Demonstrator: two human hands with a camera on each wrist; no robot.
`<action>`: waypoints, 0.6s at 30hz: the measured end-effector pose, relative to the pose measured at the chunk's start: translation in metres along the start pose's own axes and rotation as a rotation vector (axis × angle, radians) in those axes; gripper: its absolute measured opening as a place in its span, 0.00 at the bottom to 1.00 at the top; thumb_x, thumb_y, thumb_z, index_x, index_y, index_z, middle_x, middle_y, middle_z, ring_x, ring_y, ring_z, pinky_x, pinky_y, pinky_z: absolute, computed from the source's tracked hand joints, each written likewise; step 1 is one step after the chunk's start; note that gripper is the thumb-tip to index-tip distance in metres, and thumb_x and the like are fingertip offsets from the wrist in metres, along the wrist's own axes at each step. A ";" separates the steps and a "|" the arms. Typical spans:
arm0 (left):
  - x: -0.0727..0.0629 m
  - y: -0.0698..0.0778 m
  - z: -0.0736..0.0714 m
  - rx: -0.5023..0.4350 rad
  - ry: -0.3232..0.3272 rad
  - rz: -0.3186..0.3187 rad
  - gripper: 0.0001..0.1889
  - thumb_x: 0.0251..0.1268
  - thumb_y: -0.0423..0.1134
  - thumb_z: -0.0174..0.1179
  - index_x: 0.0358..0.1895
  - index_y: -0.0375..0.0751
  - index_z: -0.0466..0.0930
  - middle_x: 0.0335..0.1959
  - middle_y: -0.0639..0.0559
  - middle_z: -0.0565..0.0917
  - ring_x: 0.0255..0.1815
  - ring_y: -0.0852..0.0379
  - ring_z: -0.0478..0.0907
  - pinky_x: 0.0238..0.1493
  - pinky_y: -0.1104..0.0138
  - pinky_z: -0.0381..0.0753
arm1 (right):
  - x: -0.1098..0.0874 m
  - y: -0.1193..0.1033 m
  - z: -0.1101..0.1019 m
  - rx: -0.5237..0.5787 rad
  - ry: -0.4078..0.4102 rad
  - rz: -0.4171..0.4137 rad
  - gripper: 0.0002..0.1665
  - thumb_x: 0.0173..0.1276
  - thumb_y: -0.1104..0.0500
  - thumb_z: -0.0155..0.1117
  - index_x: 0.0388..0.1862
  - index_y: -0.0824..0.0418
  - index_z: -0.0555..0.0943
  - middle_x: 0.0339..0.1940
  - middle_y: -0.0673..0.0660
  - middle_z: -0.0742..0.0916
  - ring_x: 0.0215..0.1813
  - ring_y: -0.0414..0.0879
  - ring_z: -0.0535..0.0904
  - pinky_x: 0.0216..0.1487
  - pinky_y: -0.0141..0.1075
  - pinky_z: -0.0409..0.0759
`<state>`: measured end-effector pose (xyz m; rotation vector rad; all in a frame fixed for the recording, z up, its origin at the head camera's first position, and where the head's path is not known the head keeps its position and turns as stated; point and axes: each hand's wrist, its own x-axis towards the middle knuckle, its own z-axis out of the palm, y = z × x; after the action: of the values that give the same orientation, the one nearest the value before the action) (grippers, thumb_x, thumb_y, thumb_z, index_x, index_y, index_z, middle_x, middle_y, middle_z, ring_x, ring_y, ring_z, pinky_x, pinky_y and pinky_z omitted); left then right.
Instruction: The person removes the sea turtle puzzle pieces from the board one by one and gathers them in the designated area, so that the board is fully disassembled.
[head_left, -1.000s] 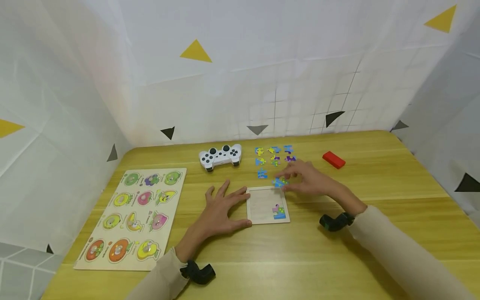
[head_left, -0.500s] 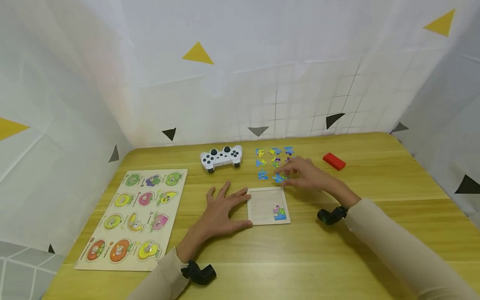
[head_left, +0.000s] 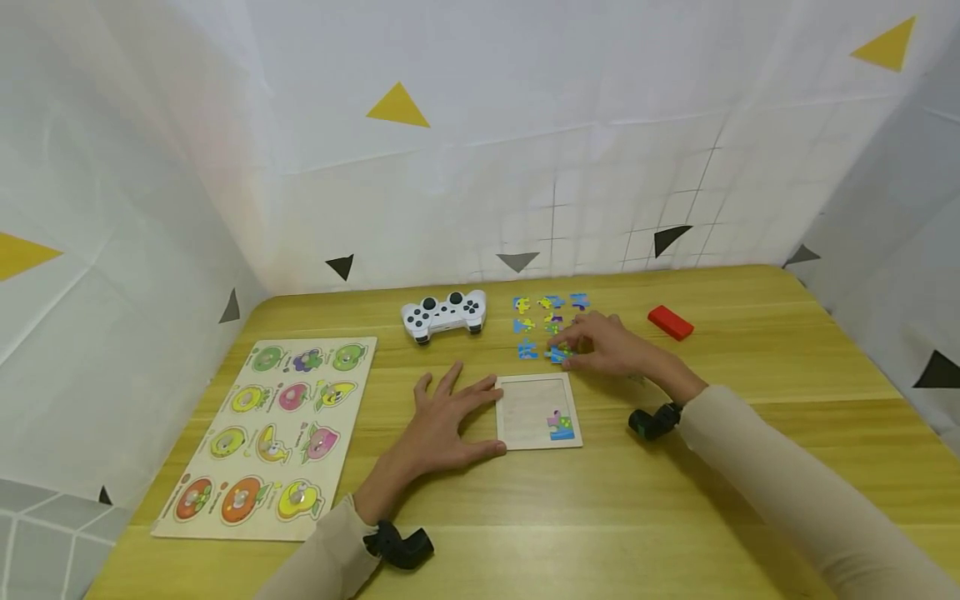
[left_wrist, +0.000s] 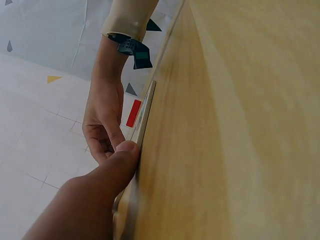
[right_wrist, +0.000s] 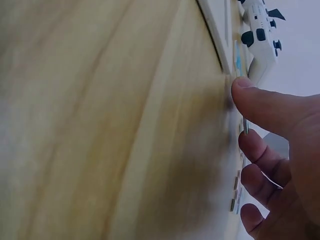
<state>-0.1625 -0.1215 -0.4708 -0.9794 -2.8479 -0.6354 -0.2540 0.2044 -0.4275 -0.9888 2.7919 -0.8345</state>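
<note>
A shallow wooden puzzle frame (head_left: 536, 448) lies on the table, with a pink, green and blue jigsaw piece (head_left: 561, 427) in its near right corner. My left hand (head_left: 438, 425), fingers spread, touches the frame's left edge with thumb and fingertips. Just beyond the frame's far edge, my right hand (head_left: 611, 348) pinches a blue and green jigsaw piece (head_left: 557, 355). In the right wrist view that piece (right_wrist: 238, 59) appears edge-on between thumb and fingers. More loose jigsaw pieces (head_left: 527, 350) lie in rough rows behind; my right hand partly hides some.
A white game controller (head_left: 444, 317) sits behind the frame to the left. Farther left is a wooden fruit puzzle board (head_left: 341, 450). A red block (head_left: 670, 322) lies at the back right. Patterned white cloth (head_left: 480, 167) stands behind the table.
My right hand has moved the blue and green piece a little away from the frame's far edge, toward the loose pieces. My left hand stays at the frame.
</note>
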 end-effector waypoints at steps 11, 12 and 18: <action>0.000 0.000 -0.001 0.003 -0.009 -0.006 0.41 0.59 0.74 0.60 0.74 0.64 0.69 0.80 0.65 0.64 0.85 0.37 0.45 0.72 0.31 0.36 | 0.006 0.001 0.002 -0.036 -0.007 0.026 0.19 0.65 0.57 0.73 0.56 0.52 0.88 0.34 0.51 0.81 0.42 0.49 0.71 0.42 0.45 0.52; 0.000 0.000 -0.001 0.005 -0.007 -0.006 0.40 0.59 0.74 0.60 0.74 0.64 0.70 0.80 0.65 0.64 0.85 0.36 0.45 0.72 0.31 0.36 | 0.007 0.001 0.002 -0.042 -0.004 0.030 0.19 0.65 0.57 0.73 0.56 0.52 0.88 0.34 0.51 0.81 0.41 0.49 0.71 0.42 0.45 0.52; 0.000 0.000 -0.001 0.004 -0.001 0.001 0.40 0.59 0.74 0.60 0.74 0.64 0.70 0.80 0.64 0.65 0.85 0.36 0.46 0.71 0.30 0.37 | 0.011 0.000 0.003 -0.059 0.020 0.047 0.19 0.63 0.57 0.74 0.54 0.50 0.89 0.34 0.50 0.83 0.40 0.46 0.73 0.41 0.45 0.54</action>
<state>-0.1623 -0.1216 -0.4699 -0.9804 -2.8485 -0.6287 -0.2620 0.1969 -0.4287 -0.9238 2.8608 -0.7644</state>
